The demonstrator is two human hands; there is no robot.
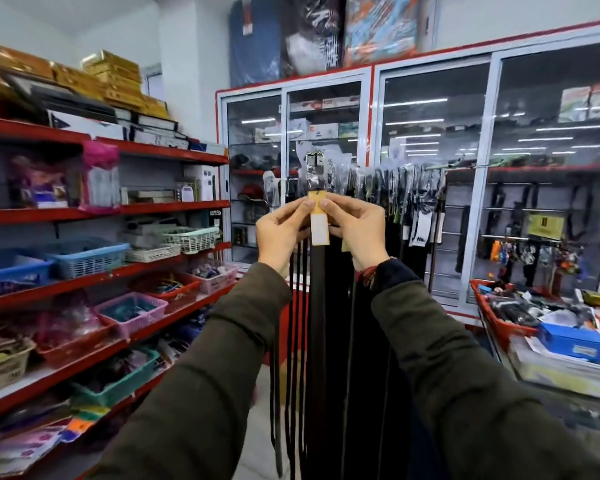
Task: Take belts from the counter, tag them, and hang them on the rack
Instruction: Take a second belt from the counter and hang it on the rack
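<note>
**A:** ok so the grip: left hand [280,227] and right hand [355,227] are both pinched onto the same tag [319,223], thumbs and fingertips meeting at its top edge, right where it sits on the belt [317,306]. Neither hand is loose, both are closed on that tag.

**B:** what's the tag look like?

**A:** flat little rectangle, papery. Yellow-tan band on top, plain white below. It lies against the front of the belt just under the buckle [316,173], which is squarish metal and looks wrapped in crinkly clear plastic.

**B:** and the belt itself?

**A:** dark, smooth, wide strap hanging straight down between the two forearms, centre of the view. Can't tell what its top hangs from. Both sleeves are a matte olive-brown fabric, and there's a reddish thread band at the right wrist.

**B:** what else is around, left to right?

**A:** far left is the red shelving [104,216] with plastic lattice baskets [84,258] in blue, pink, white and teal, plus gold boxes stacked on top. Then thin dark straps [293,323] dangling just left of the belt. Behind the hands, the rack [395,181] is packed with more belts in shiny plastic, so the held one overlaps them and it's hard to separate. Past that is a glass-door cabinet [471,168] with a red frame, reflecting ceiling lights. Far right, a red bin [499,323] crammed with mixed stuff, a blue box beside it.
</note>
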